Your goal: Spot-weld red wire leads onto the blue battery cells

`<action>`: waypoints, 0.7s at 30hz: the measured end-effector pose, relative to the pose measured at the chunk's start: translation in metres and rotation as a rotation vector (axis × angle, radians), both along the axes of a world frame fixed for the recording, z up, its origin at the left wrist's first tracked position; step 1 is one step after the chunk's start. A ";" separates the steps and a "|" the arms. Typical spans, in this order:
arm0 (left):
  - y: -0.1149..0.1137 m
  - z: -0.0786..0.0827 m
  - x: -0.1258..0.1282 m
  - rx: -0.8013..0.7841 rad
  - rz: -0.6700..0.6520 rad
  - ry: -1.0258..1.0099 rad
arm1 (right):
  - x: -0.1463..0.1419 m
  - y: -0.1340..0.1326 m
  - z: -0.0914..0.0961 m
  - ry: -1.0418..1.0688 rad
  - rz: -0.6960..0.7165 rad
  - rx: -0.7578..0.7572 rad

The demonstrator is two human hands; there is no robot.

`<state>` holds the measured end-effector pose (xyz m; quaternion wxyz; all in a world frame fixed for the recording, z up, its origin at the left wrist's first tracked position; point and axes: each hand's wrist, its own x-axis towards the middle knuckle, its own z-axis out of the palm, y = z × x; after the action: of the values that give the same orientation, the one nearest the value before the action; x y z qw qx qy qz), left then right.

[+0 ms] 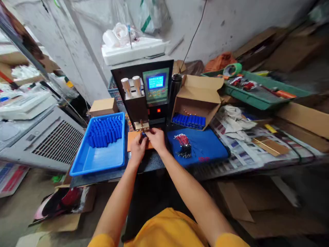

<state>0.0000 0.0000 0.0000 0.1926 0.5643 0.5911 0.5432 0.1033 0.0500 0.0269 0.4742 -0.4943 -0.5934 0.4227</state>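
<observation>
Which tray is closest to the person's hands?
The blue tray, just beyond the left hand on that side, with blue cylinders inside. The green tray sits much farther away, back on the right.

Wall (218,44): pale, dark-spotted, rises behind the workbench (152,164). Floor (15,214): dull brown. Grey vented unit (34,138): stands left of the workbench.

Lots of blue here: bright blue tray (111,158) at the counter's (153,164) left end, deeper blue cylinders (106,132) in it, plus a dark blue mat (210,142) with red lettering (204,159) by the front edge. Wires (184,145) are red and black with some white. Black machine (135,110), glowing blue screen (156,81), orange block (132,140). Green bin (246,96) toward the back right, yellow sleeves (101,241) too.
</observation>
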 end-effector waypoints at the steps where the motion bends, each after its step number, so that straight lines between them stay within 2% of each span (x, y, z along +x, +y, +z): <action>1: 0.000 0.000 0.000 -0.001 0.005 0.004 | 0.000 0.000 0.000 0.000 0.000 0.000; 21: 0.001 -0.002 0.001 -0.016 0.023 -0.021 | -0.001 -0.004 0.001 0.010 -0.011 -0.006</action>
<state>0.0009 0.0006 -0.0019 0.1972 0.5501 0.5997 0.5467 0.1026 0.0464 0.0281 0.4780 -0.4966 -0.5871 0.4244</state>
